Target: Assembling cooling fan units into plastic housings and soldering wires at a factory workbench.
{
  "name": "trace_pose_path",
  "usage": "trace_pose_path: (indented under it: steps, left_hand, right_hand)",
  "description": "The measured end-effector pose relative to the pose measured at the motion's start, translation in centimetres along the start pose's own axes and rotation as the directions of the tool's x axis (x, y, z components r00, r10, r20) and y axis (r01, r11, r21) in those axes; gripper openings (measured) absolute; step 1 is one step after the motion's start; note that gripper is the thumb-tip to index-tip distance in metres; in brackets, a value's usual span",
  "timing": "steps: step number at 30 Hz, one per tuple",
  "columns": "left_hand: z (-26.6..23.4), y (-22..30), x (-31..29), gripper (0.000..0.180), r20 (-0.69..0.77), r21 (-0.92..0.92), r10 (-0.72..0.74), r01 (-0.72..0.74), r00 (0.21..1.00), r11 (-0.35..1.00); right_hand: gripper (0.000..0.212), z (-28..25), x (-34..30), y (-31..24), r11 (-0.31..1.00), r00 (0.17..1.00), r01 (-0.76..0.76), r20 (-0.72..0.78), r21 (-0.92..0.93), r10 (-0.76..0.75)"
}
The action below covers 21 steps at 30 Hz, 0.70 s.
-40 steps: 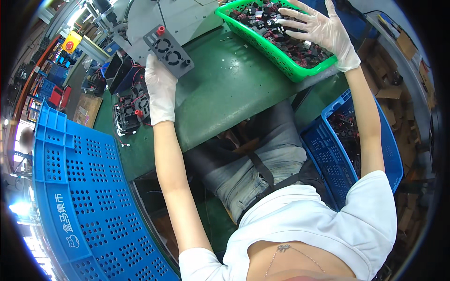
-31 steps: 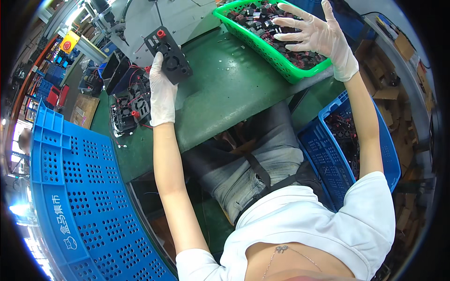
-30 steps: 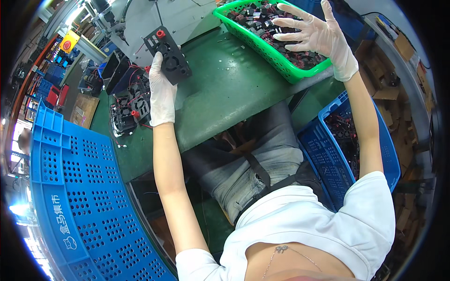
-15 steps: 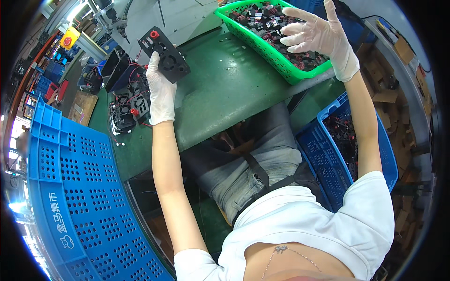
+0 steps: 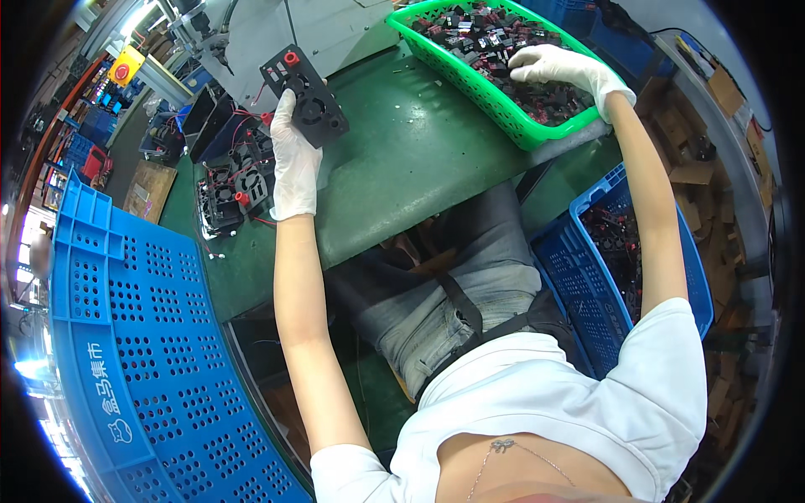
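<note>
My left hand (image 5: 295,172), in a white glove, is closed around a black plastic panel (image 5: 312,105) with a round fan grille and a red knob at its top. The panel is held tilted above the green table, with my thumb on its face. At the far right, my gloved right hand (image 5: 566,71) is over the green basket (image 5: 537,134), low at the small black and red parts (image 5: 478,42) heaped in it. Its fingers are bent but apart, and no part shows in them.
Similar black fan panels with wires (image 5: 239,189) lie on the green table (image 5: 394,159) left of my left hand. A large blue crate (image 5: 168,335) stands at the left; another blue crate (image 5: 587,277) with dark parts is at my right. A machine (image 5: 197,25) rises at the far left.
My right hand has come down from above the basket to the parts, its spread fingers now bent. My left hand and the panel have shifted slightly right.
</note>
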State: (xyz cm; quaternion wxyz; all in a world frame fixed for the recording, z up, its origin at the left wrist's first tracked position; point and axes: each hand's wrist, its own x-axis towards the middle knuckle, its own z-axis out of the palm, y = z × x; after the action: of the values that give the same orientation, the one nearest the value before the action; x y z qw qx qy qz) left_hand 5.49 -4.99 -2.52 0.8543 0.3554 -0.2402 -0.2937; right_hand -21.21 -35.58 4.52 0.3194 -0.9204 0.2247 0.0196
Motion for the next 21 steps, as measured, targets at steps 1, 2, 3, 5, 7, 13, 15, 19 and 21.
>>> trace_pose_path:
  steps: [1,2,3,5,7,13,15,19,21]
  left_hand:
    - [-0.1,0.1,-0.1,0.043,0.002,0.004,-0.001,0.001,1.000,1.000]
    - [0.0,0.0,0.0,0.043,0.007,0.005,-0.003,0.003,1.000,1.000]
    - [0.1,-0.1,-0.1,0.043,0.008,0.004,-0.003,0.003,1.000,1.000]
    - [0.2,0.1,-0.3,0.042,0.058,0.125,-0.062,0.054,0.996,0.991]
    - [0.5,0.2,-0.7,0.042,0.014,0.221,-0.091,0.086,0.996,0.971]
    - [2.8,0.7,-2.0,0.041,0.131,0.513,-0.179,0.088,0.975,0.854]
    - [2.4,0.9,-1.9,0.041,0.149,0.560,-0.121,0.017,0.981,0.828]
    - [2.2,1.2,-2.0,0.042,0.200,0.627,-0.098,-0.050,0.975,0.778]
    - [2.0,1.3,-2.1,0.042,0.215,0.638,-0.106,-0.058,0.971,0.768]
  right_hand:
    - [0.037,0.1,0.3,1.1,0.987,0.993,0.122,0.004,-0.105,-0.122]
    - [0.034,0.2,0.4,1.1,0.975,0.994,0.110,0.031,-0.194,-0.106]
    - [0.035,0.4,0.5,1.1,0.958,0.992,0.127,0.026,-0.255,-0.125]
    - [0.037,0.8,0.5,0.5,0.938,0.989,0.148,0.026,-0.315,-0.147]
    - [0.043,1.1,0.1,-0.7,0.921,0.971,0.212,-0.036,-0.327,-0.236]
    - [0.052,2.2,1.2,-0.5,0.912,0.949,0.291,-0.038,-0.289,-0.314]
    - [0.052,2.3,1.6,-0.9,0.876,0.945,0.294,-0.021,-0.383,-0.326]
    - [0.044,2.5,2.5,-1.2,0.849,0.942,0.288,-0.027,-0.444,-0.334]
    - [0.041,2.0,3.1,-2.3,0.821,0.948,0.286,0.020,-0.494,-0.318]
